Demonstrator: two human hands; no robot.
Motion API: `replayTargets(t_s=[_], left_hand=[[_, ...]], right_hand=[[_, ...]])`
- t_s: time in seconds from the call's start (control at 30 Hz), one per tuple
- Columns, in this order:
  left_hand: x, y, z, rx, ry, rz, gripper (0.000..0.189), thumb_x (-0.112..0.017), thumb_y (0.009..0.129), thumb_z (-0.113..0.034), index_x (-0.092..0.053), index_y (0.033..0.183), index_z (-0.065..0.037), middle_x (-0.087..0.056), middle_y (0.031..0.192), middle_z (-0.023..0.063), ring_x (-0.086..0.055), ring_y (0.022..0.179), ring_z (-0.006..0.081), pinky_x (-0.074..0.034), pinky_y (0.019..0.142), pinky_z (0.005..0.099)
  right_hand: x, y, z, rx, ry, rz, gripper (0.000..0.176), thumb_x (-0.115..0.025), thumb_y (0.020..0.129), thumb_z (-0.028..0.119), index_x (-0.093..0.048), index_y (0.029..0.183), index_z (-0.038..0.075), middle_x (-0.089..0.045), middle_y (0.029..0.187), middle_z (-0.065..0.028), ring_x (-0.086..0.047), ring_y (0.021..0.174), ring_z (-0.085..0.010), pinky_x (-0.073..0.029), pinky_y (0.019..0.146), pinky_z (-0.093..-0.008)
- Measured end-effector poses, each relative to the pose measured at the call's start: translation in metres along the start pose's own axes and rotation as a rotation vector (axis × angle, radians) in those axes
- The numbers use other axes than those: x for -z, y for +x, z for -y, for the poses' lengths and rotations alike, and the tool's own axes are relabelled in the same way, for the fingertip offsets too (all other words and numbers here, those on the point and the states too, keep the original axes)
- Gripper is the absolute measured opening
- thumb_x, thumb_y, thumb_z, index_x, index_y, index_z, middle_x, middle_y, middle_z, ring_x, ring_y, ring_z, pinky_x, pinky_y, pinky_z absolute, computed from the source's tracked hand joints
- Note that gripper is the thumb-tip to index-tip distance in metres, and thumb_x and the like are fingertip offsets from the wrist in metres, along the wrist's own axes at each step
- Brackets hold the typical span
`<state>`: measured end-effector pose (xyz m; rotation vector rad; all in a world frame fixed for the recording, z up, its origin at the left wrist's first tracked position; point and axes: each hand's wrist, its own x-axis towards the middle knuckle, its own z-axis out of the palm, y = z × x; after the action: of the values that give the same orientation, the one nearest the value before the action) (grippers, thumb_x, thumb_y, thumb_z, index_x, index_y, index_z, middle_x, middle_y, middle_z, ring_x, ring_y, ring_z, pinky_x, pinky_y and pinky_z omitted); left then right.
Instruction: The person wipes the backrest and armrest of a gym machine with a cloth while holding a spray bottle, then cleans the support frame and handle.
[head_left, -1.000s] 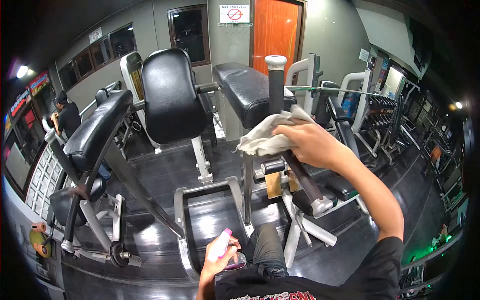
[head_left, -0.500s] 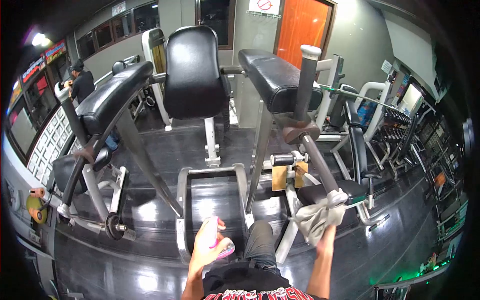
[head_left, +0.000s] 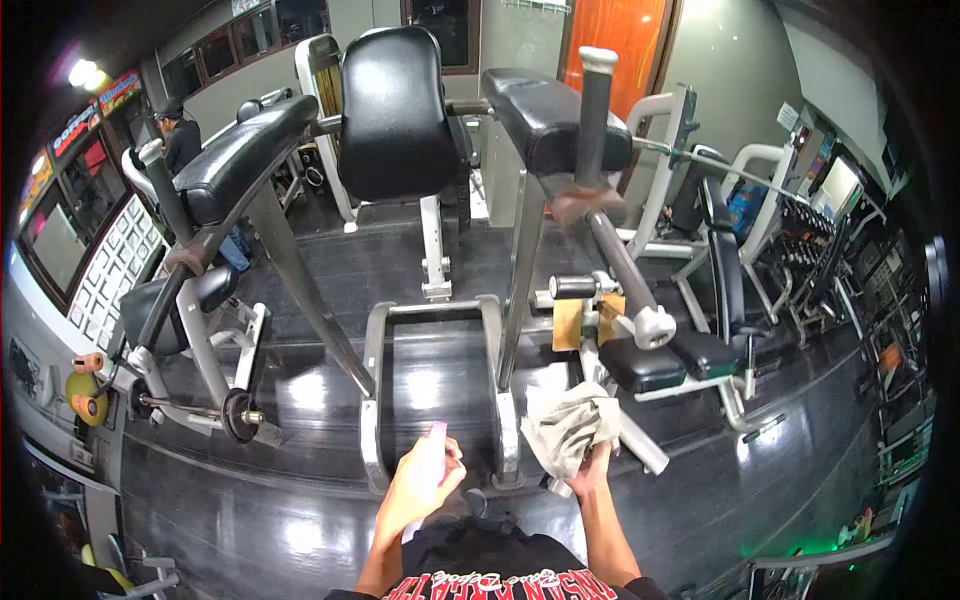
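My left hand (head_left: 422, 484) is wrapped round a spray bottle (head_left: 438, 448) with a pink top, low in the middle of the view. To its right, my right hand (head_left: 590, 470) grips a crumpled grey-beige cloth (head_left: 570, 428), clear of the machine. Ahead stands a gym frame with a black backrest (head_left: 395, 115) and two padded armrests, the left one (head_left: 248, 160) and the right one (head_left: 555, 118). The right handle bar (head_left: 630, 270) ends in a pale cap (head_left: 655, 327) above the cloth.
The frame's metal base (head_left: 375, 400) stands on the dark floor just ahead. A black bench (head_left: 725, 270) and a dumbbell rack (head_left: 808, 240) are at the right. A bar with a small weight plate (head_left: 240, 414) is at the left. A person (head_left: 182, 145) stands at the back left.
My right hand and the cloth have come off the right handle's end, moving left. My left hand still holds the bottle. The view has shifted, and the frame appears higher.
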<state>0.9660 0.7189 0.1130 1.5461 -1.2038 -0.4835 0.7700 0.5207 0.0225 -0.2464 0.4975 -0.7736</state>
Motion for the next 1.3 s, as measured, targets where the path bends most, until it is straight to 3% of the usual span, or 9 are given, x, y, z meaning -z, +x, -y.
replayTargets(t_s=[0.1,0.23,0.3,0.33,0.73,0.9,1.0,1.1,1.3], left_hand=[[0.000,-0.025,-0.005,0.026,0.014,0.024,0.030,-0.063,0.078,0.000,-0.048,0.104,0.000,-0.059,0.081,0.0078,-0.067,0.079,0.0209,-0.052,0.077,0.0345],[0.000,-0.065,-0.013,0.140,-0.100,0.046,0.036,-0.064,0.078,-0.002,-0.046,0.109,0.002,-0.060,0.088,0.0093,-0.069,0.089,0.0267,-0.052,0.083,0.0352],[0.003,-0.085,-0.018,0.144,-0.052,0.009,0.040,-0.065,0.078,-0.003,-0.045,0.113,0.002,-0.059,0.095,0.0109,-0.069,0.088,0.0251,-0.052,0.081,0.0346],[0.007,-0.094,-0.022,0.145,0.028,0.069,0.045,-0.066,0.080,-0.004,-0.043,0.118,0.003,-0.058,0.099,0.0123,-0.069,0.083,0.0223,-0.052,0.079,0.0340],[0.094,-0.195,0.010,0.000,-0.274,-0.067,0.058,-0.060,0.084,0.003,-0.033,0.136,0.000,-0.054,0.101,0.0128,-0.063,0.070,0.0157,-0.053,0.069,0.0301],[0.171,-0.242,0.020,-0.040,-0.156,-0.090,0.056,-0.050,0.081,0.014,-0.037,0.133,0.000,-0.057,0.097,0.0143,-0.062,0.069,0.0150,-0.054,0.063,0.0273],[0.208,-0.269,0.030,0.003,-0.250,-0.296,0.049,-0.061,0.077,0.011,-0.049,0.124,0.003,-0.064,0.087,0.0115,-0.062,0.062,0.0106,-0.050,0.059,0.0225],[0.248,-0.281,0.041,-0.030,-0.129,-0.201,0.041,-0.051,0.081,0.014,-0.047,0.120,0.005,-0.059,0.083,0.0131,-0.061,0.058,0.0147,-0.052,0.053,0.0259],[0.297,-0.279,0.057,-0.023,-0.201,-0.267,0.042,-0.061,0.078,0.010,-0.050,0.119,0.006,-0.063,0.079,0.0107,-0.062,0.059,0.0106,-0.050,0.057,0.0235]], right_hand=[[0.020,-0.024,-0.012,-0.014,0.056,-0.042,0.053,-0.047,0.091,0.048,-0.050,0.129,0.010,-0.054,0.128,-0.0092,-0.052,0.118,-0.0283,-0.043,0.101,-0.0468],[0.066,-0.052,-0.038,0.041,0.164,-0.102,0.044,-0.055,0.089,0.039,-0.053,0.122,0.010,-0.063,0.109,-0.0023,-0.062,0.095,-0.0170,-0.054,0.080,-0.0295],[0.063,-0.067,-0.047,0.007,0.258,0.009,0.039,-0.050,0.092,0.038,-0.058,0.114,0.008,-0.064,0.109,-0.0064,-0.063,0.097,-0.0215,-0.052,0.088,-0.0371],[0.060,-0.077,-0.054,0.065,0.107,-0.106,0.041,-0.051,0.091,0.040,-0.057,0.115,0.007,-0.064,0.109,-0.0073,-0.062,0.099,-0.0223,-0.052,0.089,-0.0378],[0.000,-0.134,-0.125,-0.007,0.009,-0.017,0.045,-0.043,0.095,0.041,-0.056,0.118,0.006,-0.063,0.113,-0.0105,-0.061,0.103,-0.0253,-0.051,0.089,-0.0398],[-0.034,-0.148,-0.213,0.069,0.038,-0.046,0.051,-0.045,0.093,0.047,-0.055,0.122,0.007,-0.060,0.119,-0.0112,-0.060,0.107,-0.0278,-0.050,0.092,-0.0443],[-0.038,-0.149,-0.268,0.038,0.083,0.016,0.050,-0.047,0.092,0.048,-0.055,0.121,0.008,-0.061,0.118,-0.0109,-0.059,0.108,-0.0285,-0.049,0.093,-0.0447],[-0.055,-0.161,-0.308,0.002,0.186,0.051,0.047,-0.047,0.092,0.044,-0.056,0.120,0.007,-0.060,0.117,-0.0113,-0.059,0.108,-0.0284,-0.049,0.093,-0.0447],[-0.085,-0.168,-0.366,0.002,0.239,0.017,0.042,-0.048,0.093,0.037,-0.055,0.120,0.006,-0.062,0.113,-0.0134,-0.062,0.102,-0.0296,-0.050,0.091,-0.0459]])
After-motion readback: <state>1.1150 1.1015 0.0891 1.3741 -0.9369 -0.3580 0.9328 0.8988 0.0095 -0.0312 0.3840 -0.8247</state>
